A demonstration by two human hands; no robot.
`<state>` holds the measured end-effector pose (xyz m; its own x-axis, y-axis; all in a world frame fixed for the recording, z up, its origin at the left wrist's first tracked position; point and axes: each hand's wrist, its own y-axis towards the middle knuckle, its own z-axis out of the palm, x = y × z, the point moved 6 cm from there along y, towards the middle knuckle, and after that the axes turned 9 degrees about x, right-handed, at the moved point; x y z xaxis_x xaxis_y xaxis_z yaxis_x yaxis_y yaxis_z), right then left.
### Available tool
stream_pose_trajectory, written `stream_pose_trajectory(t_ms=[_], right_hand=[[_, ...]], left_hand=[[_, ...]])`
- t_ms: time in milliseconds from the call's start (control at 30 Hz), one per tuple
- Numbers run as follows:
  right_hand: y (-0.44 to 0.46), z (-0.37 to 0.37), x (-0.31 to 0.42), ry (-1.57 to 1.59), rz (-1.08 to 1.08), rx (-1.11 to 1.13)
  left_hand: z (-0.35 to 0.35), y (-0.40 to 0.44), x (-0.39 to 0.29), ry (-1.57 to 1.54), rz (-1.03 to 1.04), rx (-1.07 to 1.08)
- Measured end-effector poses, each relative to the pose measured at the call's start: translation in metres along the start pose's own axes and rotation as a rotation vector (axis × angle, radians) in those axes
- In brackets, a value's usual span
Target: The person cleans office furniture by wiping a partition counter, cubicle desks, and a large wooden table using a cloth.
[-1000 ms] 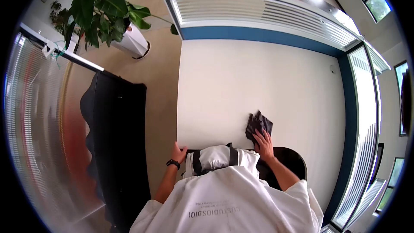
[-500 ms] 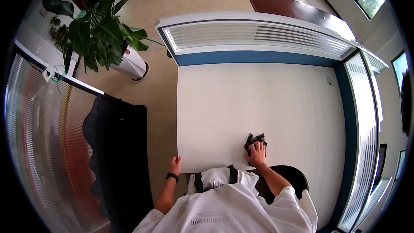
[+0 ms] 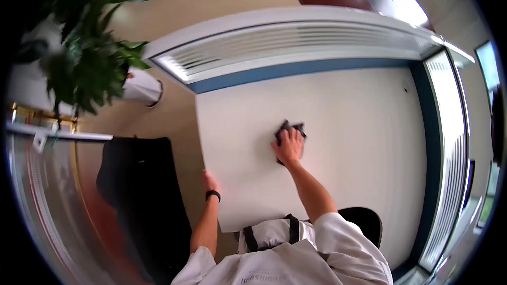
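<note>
A crumpled dark cloth point(image 3: 282, 126) lies on the white tabletop point(image 3: 343, 126), left of its middle. My right hand point(image 3: 290, 146) presses down on it from above, fingers bent over the cloth, with dark fabric showing beyond the fingertips and by the wrist. At the table's left edge, my left hand point(image 3: 210, 181) grips the rim; motion blurs it and some fingers are hidden. A black band point(image 3: 213, 195) circles the left wrist.
A low partition point(image 3: 296, 37) with a blue lower strip borders the far side, and another point(image 3: 446, 142) the right. A potted plant point(image 3: 84, 53) stands at far left. A black panel point(image 3: 142, 195) is left of the table. A black chair point(image 3: 364, 219) is beside me.
My right hand has moved the cloth forward and somewhat left across the tabletop. My left hand has slid farther forward along the edge. The whole view has shifted and tilted.
</note>
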<state>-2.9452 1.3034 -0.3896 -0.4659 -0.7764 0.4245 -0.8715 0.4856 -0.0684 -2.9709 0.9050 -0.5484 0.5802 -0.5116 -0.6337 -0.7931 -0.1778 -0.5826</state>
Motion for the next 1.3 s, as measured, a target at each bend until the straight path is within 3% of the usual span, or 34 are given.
stream_pose_trajectory(t_ms=[33, 100, 133, 167, 200, 300, 400, 467, 667, 733, 800, 867, 1033, 1300], right_hand=[[0.011, 0.005, 0.001, 0.045, 0.061, 0.071], [0.035, 0.007, 0.010, 0.060, 0.075, -0.029], [0.049, 0.021, 0.006, 0.152, 0.149, 0.132], [0.062, 0.034, 0.007, 0.243, 0.178, 0.083], [0.078, 0.027, 0.013, 0.119, 0.143, -0.070], [0.145, 0.025, 0.017, -0.048, 0.098, -0.091], [0.187, 0.023, 0.013, -0.029, 0.135, -0.181], [0.192, 0.018, 0.011, -0.002, 0.152, -0.276], [0.190, 0.020, 0.009, -0.025, 0.067, -0.268], [0.187, 0.018, 0.008, -0.059, 0.031, -0.208], [0.182, 0.019, 0.013, -0.106, -0.021, -0.184], [0.167, 0.019, 0.018, -0.121, -0.116, -0.151], [0.089, 0.026, 0.023, -0.195, -0.320, -0.129], [-0.044, 0.044, 0.010, -0.117, -0.310, -0.050]], left_hand=[[-0.005, -0.010, -0.013, 0.052, 0.010, -0.047], [-0.020, -0.038, -0.027, 0.093, -0.006, -0.097], [-0.024, -0.045, -0.035, 0.086, -0.027, -0.108], [-0.028, -0.051, -0.050, 0.045, -0.037, -0.104], [-0.027, -0.061, -0.063, 0.003, -0.060, -0.117], [-0.018, -0.068, -0.082, -0.085, -0.092, -0.101], [-0.025, -0.068, -0.073, 0.119, 0.030, -0.187], [-0.016, -0.082, -0.101, 0.014, -0.131, -0.043], [-0.023, -0.069, -0.055, 0.060, 0.002, -0.181], [-0.026, -0.072, -0.051, 0.109, 0.054, -0.243], [-0.021, -0.072, -0.068, 0.166, -0.055, -0.167], [-0.024, -0.069, -0.068, 0.112, -0.014, -0.272], [-0.021, -0.063, -0.066, 0.154, -0.139, -0.165], [0.003, -0.035, -0.065, 0.054, -0.157, -0.099]])
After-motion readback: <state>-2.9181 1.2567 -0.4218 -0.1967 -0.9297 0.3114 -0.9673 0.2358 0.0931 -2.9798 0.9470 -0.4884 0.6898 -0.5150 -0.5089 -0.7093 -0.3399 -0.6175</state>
